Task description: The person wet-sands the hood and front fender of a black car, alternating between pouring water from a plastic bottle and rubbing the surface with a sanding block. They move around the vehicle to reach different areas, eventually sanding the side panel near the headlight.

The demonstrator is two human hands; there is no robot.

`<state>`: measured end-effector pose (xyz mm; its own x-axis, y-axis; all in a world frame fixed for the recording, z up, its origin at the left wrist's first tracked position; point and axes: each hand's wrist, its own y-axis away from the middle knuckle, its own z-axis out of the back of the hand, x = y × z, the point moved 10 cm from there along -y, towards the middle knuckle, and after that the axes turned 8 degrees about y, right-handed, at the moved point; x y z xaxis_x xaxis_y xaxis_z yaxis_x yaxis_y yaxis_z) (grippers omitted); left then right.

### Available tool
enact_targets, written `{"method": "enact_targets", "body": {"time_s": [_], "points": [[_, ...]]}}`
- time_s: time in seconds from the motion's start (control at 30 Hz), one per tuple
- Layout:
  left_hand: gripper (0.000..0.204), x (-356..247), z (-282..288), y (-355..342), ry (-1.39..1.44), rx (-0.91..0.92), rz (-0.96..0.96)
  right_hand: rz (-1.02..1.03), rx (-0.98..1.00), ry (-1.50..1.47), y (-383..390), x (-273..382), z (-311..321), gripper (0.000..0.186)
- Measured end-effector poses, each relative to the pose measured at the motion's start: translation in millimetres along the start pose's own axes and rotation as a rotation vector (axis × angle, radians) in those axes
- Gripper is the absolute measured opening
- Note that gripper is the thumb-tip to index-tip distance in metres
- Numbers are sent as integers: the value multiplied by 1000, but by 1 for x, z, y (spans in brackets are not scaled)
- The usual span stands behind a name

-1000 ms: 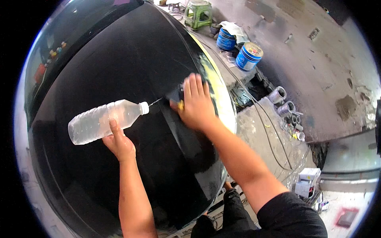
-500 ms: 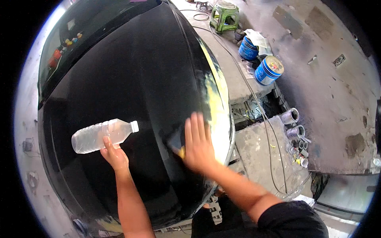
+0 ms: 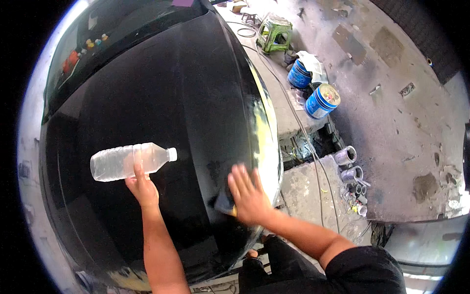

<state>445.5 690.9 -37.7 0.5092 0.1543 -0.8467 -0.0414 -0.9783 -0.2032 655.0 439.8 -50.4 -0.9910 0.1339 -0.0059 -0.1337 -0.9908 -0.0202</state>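
Observation:
My left hand (image 3: pixel 142 188) is wrapped round a clear plastic bottle (image 3: pixel 113 163) with a white cap, held on its side above the black car hood (image 3: pixel 142 93). The bottle looks cloudy and its cap points right. With fingers stretched forward, my right hand (image 3: pixel 249 195) presses a dark sanding pad (image 3: pixel 224 202) with a yellowish edge onto the hood's right part. Most of the pad is hidden under the palm. Beside that hand, pale yellow and whitish patches of filler (image 3: pixel 263 132) run along the hood's edge.
Past the hood stand a green stool (image 3: pixel 275 34), two blue buckets (image 3: pixel 320 102) and several small cans (image 3: pixel 345 155). Hoses (image 3: pixel 307 139) trail over the floor, crossing an open pit (image 3: pixel 313 147). The windshield (image 3: pixel 98 44) is at the upper left.
My right hand has slid with the pad a little toward me along the hood. The bottle has tilted slightly and shifted a little right in my left hand. The view has shifted somewhat.

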Motion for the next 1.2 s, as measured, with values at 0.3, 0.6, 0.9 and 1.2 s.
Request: {"method": "enact_targets", "body": {"time_s": [0.3,0.6,0.9,1.2], "points": [[50,-16,-10,1,-168,1,-42,25,-126,75,-185,-69,53,84],[72,-30,-39,36,-102,-285,-134,313,-45,132,-202,-103,59,86],[80,-20,-65,63,-147,-504,-288,870,-123,-53,-102,-27,40,74],[79,-8,-64,53,-157,-455,-314,463,-215,55,-369,-126,94,88]]}}
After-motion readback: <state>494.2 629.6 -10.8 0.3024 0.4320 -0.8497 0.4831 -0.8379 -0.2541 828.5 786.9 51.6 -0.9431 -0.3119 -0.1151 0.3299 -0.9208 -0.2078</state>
